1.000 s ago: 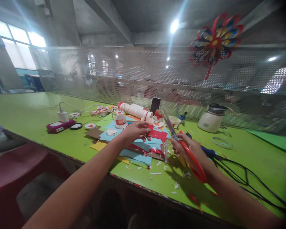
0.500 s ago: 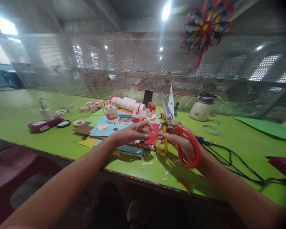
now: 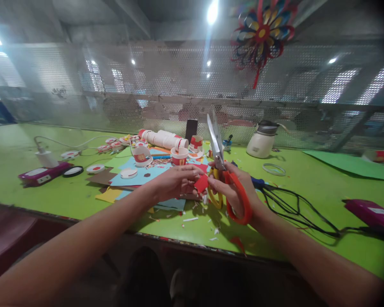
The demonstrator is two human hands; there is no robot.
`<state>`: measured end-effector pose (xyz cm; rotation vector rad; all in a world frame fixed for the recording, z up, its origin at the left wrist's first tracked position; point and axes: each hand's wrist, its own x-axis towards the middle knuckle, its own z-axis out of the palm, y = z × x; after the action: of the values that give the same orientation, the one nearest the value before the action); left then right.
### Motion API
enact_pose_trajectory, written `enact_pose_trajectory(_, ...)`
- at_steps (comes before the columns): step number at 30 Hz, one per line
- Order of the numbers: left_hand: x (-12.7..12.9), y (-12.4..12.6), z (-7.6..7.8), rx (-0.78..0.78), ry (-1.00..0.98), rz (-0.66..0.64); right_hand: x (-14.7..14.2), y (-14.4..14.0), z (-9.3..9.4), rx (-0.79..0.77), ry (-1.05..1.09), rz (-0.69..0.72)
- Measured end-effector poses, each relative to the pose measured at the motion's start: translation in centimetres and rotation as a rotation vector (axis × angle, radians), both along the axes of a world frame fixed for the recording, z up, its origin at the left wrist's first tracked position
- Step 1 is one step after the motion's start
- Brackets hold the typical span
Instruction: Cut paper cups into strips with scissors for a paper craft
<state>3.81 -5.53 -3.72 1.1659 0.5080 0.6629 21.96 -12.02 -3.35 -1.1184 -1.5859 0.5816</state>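
Note:
My right hand (image 3: 232, 189) is closed on a pair of scissors (image 3: 238, 198) with one orange-red and one yellow handle, blades pointing up. Between my two hands is a small piece of red paper (image 3: 201, 183); the fingers of my left hand (image 3: 176, 182) are closed on its left side, and my right fingertips come close to its right edge. Under and behind the hands lie stacked sheets of coloured paper (image 3: 120, 180). A red and white paper cup (image 3: 179, 157) stands on them just beyond my left hand. A second cut cup (image 3: 142, 156) is farther left.
Joined white cups (image 3: 163, 139) lie at the back beside an upright phone (image 3: 191, 129). A kettle (image 3: 261, 140), a tape ring (image 3: 274, 169) and black cables (image 3: 297, 204) are on the right. A purple power strip (image 3: 45, 172) lies left. Paper scraps (image 3: 216, 231) litter the front edge.
The red paper piece now shows plainly between my hands. The scissors have turned so their blades look closer together. The whole view has shifted, with things sitting farther left.

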Motion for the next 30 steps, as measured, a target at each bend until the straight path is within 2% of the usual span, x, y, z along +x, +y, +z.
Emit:
enact_pose_trajectory(3,0.7,-0.6,0.4,-0.073,0.020,0.060,0.0,0.0,0.1,0.076,0.033,-0.056)
enact_pose_trajectory(5,1.4,-1.2,0.4,-0.044,0.027,0.084,0.0,0.0,0.1,0.107,0.099,-0.040)
enact_pose_trajectory(9,3.2,-2.1,0.1,0.030,-0.089,0.271,0.1,0.3,0.0,0.162,0.153,-0.055)
enact_pose_trajectory(11,4.0,-2.2,0.1,0.047,-0.145,0.315,0.2,0.5,0.0,0.168,0.153,-0.077)
enact_pose_trajectory(15,4.3,-1.7,1.0,0.028,-0.214,0.390,0.3,0.6,0.4,0.088,0.188,-0.069)
enact_pose_trajectory(19,3.2,-0.8,2.0,-0.016,-0.324,0.513,0.1,0.2,0.9,-0.105,0.229,0.024)
enact_pose_trajectory(21,2.5,-0.5,2.4,-0.027,-0.369,0.565,0.1,-0.1,1.1,-0.161,0.138,0.088)
enact_pose_trajectory(26,1.3,-0.3,2.7,-0.008,-0.427,0.659,0.1,-0.7,0.9,-0.062,-0.239,0.107)
enact_pose_trajectory(30,1.2,-0.2,2.8,-0.040,-0.444,0.674,0.0,-0.9,0.5,-0.110,-0.298,0.133)
